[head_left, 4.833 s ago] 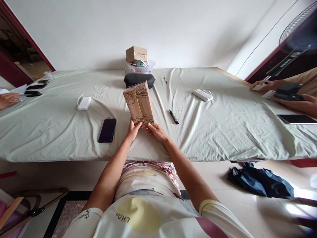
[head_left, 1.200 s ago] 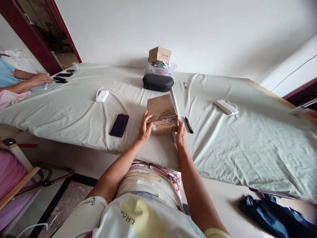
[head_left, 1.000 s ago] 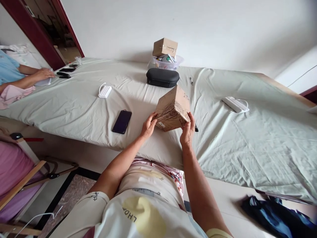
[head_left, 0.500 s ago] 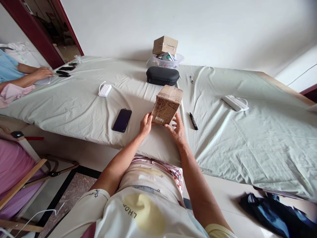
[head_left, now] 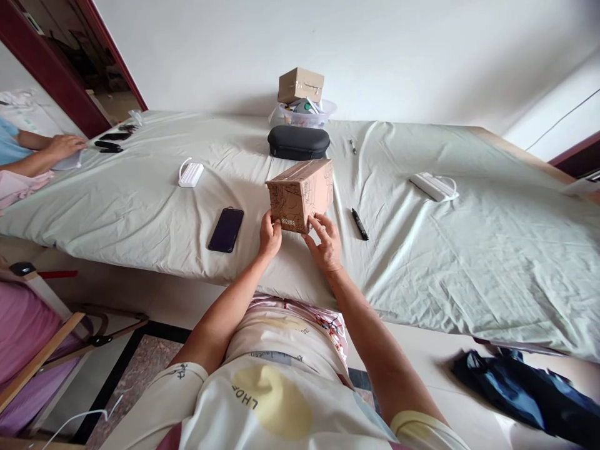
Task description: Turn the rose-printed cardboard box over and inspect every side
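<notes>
A brown cardboard box with dark scribbled lines on its sides is between my hands, near the table's front edge. My left hand grips its lower left corner, thumb on the near face beside a small white printed patch. At the lower right corner, my right hand touches the box with its fingertips, fingers bent and partly spread. The undersides of both grips are hidden. To the left lies a dark phone; a black marker lies just to the right.
Behind the box sit a black zip case and a plastic basin bearing another carton. White corded blocks lie left and right. Another person's hands rest at the far left.
The box has turned between my hands, so its right side now faces me more and its printed face points further left. My right fingers have shifted onto the lower right corner.
</notes>
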Available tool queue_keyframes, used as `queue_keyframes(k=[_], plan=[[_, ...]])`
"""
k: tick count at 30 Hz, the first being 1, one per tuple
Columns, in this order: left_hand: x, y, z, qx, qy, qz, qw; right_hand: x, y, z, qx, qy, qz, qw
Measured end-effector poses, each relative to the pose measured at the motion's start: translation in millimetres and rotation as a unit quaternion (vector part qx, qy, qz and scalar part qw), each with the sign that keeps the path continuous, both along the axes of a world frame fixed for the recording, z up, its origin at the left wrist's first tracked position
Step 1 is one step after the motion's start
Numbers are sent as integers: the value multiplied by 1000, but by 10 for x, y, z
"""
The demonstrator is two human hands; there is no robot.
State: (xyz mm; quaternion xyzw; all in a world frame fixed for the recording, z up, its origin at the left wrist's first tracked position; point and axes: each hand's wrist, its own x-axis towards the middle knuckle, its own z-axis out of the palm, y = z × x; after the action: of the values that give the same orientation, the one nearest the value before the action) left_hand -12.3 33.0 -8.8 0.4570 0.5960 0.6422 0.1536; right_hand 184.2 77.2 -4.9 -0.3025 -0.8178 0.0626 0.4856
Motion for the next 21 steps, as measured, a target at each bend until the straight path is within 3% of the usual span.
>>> queue_keyframes(k=[4,7,13,21], plan=[[49,-48,41,4,-53,-94,994,-44,-44,25,5,0,-14,1000],[85,-75,61,24,-40,-142,989,-57,-60,36,13,5,-17,1000],[129,-30,-7,0,40,-115,993,-88,-77,13,-3,-15,-14,1000],[129,19,-53,26,35,-93,995,-79,1,-22,-10,-5,-27,1000]])
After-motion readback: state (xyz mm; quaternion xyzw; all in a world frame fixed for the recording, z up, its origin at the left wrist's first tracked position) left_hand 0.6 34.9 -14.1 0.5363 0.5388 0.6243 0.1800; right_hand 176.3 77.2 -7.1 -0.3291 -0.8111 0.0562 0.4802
